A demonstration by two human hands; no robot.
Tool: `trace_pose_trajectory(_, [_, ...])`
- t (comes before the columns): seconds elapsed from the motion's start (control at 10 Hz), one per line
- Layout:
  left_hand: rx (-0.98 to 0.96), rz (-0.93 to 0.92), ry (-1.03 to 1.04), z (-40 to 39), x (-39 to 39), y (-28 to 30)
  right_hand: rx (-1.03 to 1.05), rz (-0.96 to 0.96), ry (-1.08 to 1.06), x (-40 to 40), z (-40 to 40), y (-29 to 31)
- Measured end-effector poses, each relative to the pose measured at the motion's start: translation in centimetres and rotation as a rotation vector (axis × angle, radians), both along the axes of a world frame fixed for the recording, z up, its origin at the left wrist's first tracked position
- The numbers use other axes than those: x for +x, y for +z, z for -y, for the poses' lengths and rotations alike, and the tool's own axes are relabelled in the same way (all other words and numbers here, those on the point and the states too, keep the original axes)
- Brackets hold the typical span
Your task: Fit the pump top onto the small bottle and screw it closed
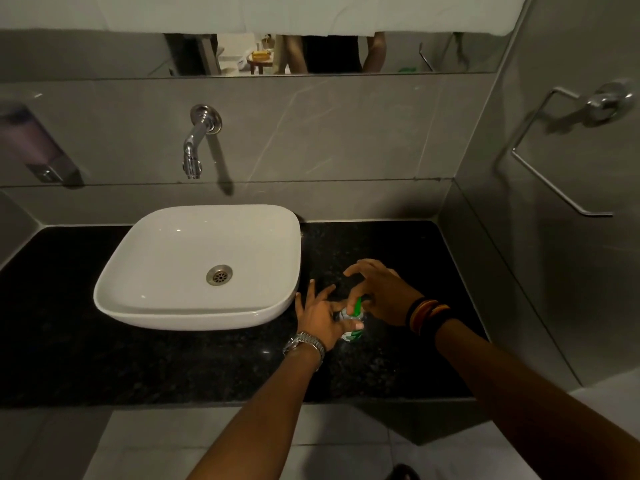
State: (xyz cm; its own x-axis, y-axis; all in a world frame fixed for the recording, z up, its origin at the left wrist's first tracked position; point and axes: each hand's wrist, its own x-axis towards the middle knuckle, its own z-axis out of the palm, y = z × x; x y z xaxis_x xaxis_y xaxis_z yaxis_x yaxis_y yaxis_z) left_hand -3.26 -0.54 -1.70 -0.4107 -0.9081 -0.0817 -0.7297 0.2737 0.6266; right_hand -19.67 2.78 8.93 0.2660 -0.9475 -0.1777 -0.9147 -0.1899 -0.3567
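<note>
A person stands at a bathroom vanity, both hands meeting over a small bottle [350, 332] on the black granite counter [381, 362], just right of the white basin [145, 299]. The left hand [320, 317], a metal watch [304, 344] at the wrist, grips the bottle between thumb and forefinger while the other fingers fan out toward the basin. The right hand [381, 292], banded with dark and orange bracelets [427, 315], arches over from above, its fingertips pinching the green pump top [356, 304], which sits at the bottle's neck; how far it is seated cannot be told. A chrome tap [194, 143] juts from the grey tiled wall above the basin.
</note>
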Motion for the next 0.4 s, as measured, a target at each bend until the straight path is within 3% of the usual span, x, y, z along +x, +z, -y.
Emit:
trace_pose_trajectory(0.2, [0.017, 0.04, -0.008, -0.2, 0.0, 0.7, -0.009, 0.057, -0.058, -0.2, -0.7, 0.7])
trace_pose_trajectory(0.3, [-0.012, 0.182, -0.105, 0.4, 0.5, 1.2, -0.057, 0.202, -0.111, -1.1, -1.5, 2.2])
trace_pose_trajectory(0.4, [-0.037, 0.156, -0.171, 1.5, 1.5, 3.0, -0.252, 0.483, -0.227, -2.6, -3.7, 4.7])
